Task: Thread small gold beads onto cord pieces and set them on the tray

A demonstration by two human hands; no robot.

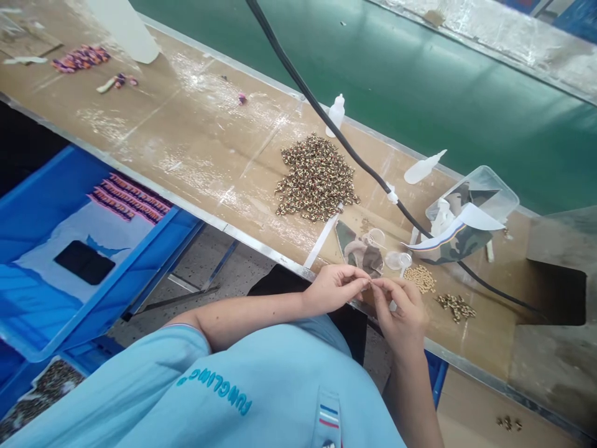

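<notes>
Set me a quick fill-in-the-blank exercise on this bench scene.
1. Comparing the left hand and right hand, the beige pieces lie nearer the ____ hand.
2. One white bottle stands upright; the other bottle lies on its ____.
3. The cable passing over the bench is coloured ____.
Missing words: right; side; black.

We see by bright, fairly even light that seems to fall from above. It glares white in patches on the table (pixel 200 140) and lays pale, soft streaks across the green belt (pixel 420 68). Shadows on the tabletop are faint, though we find deep darkness at the far left. Wide-angle stretch slants the edges, and the top right corner looks smeared. Where the left hand (pixel 336 289) meets the right hand (pixel 403 311), the tiny thing (pixel 370 283) is too small for us to make out.
</notes>
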